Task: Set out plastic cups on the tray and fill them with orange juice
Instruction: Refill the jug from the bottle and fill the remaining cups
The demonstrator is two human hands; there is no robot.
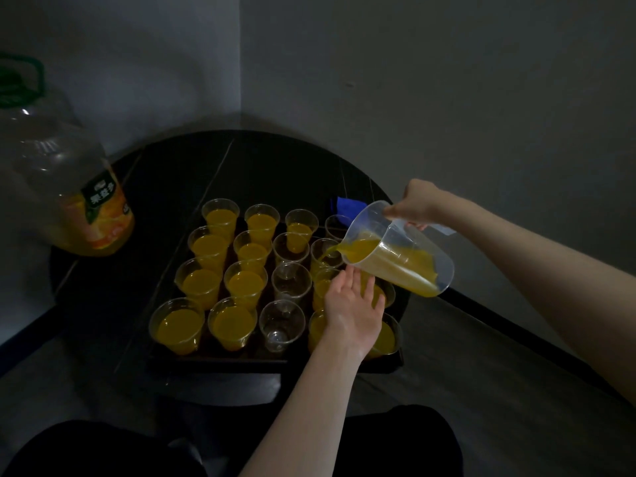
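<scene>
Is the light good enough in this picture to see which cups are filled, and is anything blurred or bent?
Head view: dim and underexposed, yet the juice shows bright in the cups; the dark tray nearly merges with the table; the big bottle at the left edge looks soft and stretched by the wide lens.

Right hand [414, 204] gripping, raised; left hand [351, 304] flat, fingers straight.

I read this as a plain home corner: bare grey walls [447, 80] meet beyond my hands, a round black table [192, 166] sits under them, a big juice bottle [69, 187] far left.
</scene>
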